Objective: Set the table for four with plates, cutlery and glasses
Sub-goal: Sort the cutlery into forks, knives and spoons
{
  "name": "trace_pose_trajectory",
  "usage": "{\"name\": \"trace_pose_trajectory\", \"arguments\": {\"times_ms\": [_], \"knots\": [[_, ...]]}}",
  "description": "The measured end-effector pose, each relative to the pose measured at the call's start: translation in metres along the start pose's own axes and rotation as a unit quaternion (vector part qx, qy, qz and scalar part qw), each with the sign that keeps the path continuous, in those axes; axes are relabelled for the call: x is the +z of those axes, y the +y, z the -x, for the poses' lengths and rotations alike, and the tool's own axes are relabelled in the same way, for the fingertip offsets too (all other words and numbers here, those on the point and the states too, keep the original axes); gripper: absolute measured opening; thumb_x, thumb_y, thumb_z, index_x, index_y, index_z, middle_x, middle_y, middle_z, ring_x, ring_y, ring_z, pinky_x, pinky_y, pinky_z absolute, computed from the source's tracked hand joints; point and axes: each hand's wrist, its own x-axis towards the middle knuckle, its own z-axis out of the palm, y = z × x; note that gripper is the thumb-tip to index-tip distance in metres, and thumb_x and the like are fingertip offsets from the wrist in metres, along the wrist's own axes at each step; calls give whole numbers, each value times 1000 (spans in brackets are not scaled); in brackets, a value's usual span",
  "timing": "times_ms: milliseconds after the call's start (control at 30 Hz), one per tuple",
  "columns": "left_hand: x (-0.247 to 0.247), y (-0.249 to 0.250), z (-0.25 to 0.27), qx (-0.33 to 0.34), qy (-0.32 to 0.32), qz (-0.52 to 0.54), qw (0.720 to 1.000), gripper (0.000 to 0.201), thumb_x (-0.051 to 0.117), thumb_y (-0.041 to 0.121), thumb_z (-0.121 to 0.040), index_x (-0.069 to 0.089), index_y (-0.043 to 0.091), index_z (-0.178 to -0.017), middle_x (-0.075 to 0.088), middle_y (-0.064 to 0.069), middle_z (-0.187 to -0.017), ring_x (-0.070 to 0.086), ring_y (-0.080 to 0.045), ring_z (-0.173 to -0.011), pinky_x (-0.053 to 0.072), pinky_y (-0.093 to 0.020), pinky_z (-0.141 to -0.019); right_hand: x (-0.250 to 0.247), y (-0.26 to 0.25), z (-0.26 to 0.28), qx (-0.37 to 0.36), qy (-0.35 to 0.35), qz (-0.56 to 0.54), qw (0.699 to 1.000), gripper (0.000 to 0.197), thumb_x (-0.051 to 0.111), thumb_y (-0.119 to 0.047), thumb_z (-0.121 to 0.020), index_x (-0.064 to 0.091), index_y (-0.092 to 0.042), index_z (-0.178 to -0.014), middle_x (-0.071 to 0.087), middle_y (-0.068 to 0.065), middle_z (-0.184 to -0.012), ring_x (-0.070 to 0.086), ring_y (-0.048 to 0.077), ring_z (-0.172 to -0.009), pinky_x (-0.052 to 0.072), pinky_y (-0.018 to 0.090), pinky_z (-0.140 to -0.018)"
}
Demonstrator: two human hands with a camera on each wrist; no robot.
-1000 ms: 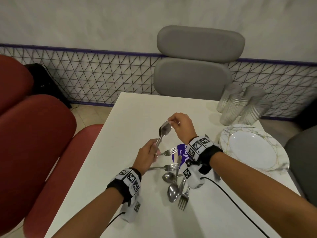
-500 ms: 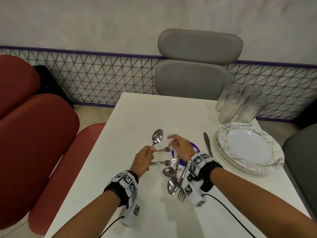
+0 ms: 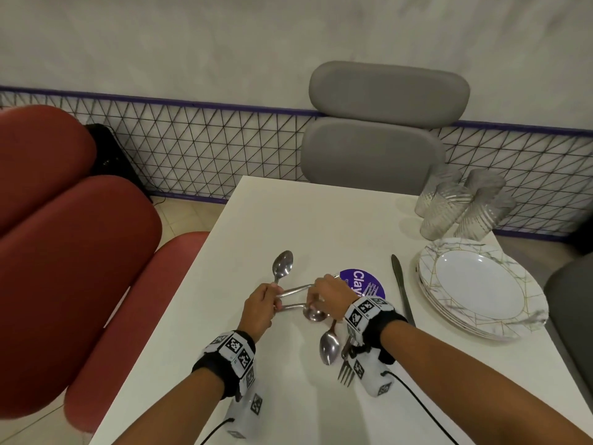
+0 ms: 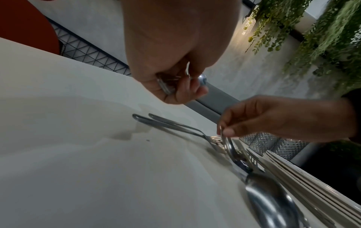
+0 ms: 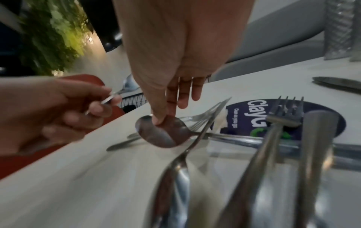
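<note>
My left hand [image 3: 272, 298] grips the handle of a steel spoon [image 3: 282, 268], whose bowl points up and away over the white table [image 3: 321, 220]. My right hand [image 3: 313, 303] reaches down into the cutlery pile. Its thumb and forefinger pinch the bowl of a second spoon [image 5: 162, 134], also seen in the head view as the second spoon [image 3: 316, 314]. Two forks [image 4: 175, 126] lie with their handles toward my left hand. Another spoon [image 3: 329, 346] and a fork [image 3: 346, 374] lie under my right wrist. A knife [image 3: 402, 290] lies further right.
A stack of marbled plates [image 3: 526, 303] sits at the right edge, with several ribbed glasses [image 3: 462, 207] behind it. A round purple sticker [image 3: 362, 281] marks the table's middle. A grey chair [image 3: 372, 149] stands at the far end, red chairs [image 3: 64, 252] on the left.
My right hand let go of the raised spoon's bowl, dropped to the pile and pinched a second spoon. My left hand keeps the first spoon and has sunk a little.
</note>
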Motion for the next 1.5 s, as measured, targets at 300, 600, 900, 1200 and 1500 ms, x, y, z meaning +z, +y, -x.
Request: {"name": "trace_pose_trajectory", "arguments": {"times_ms": [300,600,900,1200,1500], "knots": [[15,1,-9,42,7,-11,999,26,33,23,-101,55,17,-90,65,2,-79,55,-8,-68,34,-18,-53,-37,-20,-19,5,237,-279,931,15,56,-2,-86,66,-3,-96,65,15,-97,59,22,-86,47,31,-83],[35,16,0,34,-62,48,996,30,30,22,-102,55,11,-91,50,-1,-58,49,-14,-55,44,-20,-60,-30,-21,-28,139,353,-399,835,16,53,4,-85,64,3,-96,59,7,-84,55,18,-80,49,32,-77],[43,22,10,18,-107,53,993,30,31,33,-102,54,15,-95,42,3,-60,35,-6,-40,28,-20,-42,-23,-23,-20,170,229,-413,865,40,39,-1,-93,44,-14,-130,57,10,-111,60,28,-96,49,33,-73],[32,25,6,-44,-117,-4,992,33,35,32,-100,57,15,-82,38,5,-57,26,-4,-38,21,-16,-38,-22,0,-14,166,193,-473,843,33,50,-7,-91,49,-12,-124,61,10,-85,59,8,-52,49,19,-53],[25,14,-7,-25,-22,-48,998,36,38,35,-97,54,18,-71,47,3,-63,37,-11,-54,26,-21,-46,14,15,23,3,-220,92,971,35,68,-31,-77,58,-26,-110,63,-1,-105,53,21,-99,47,36,-91]]}}
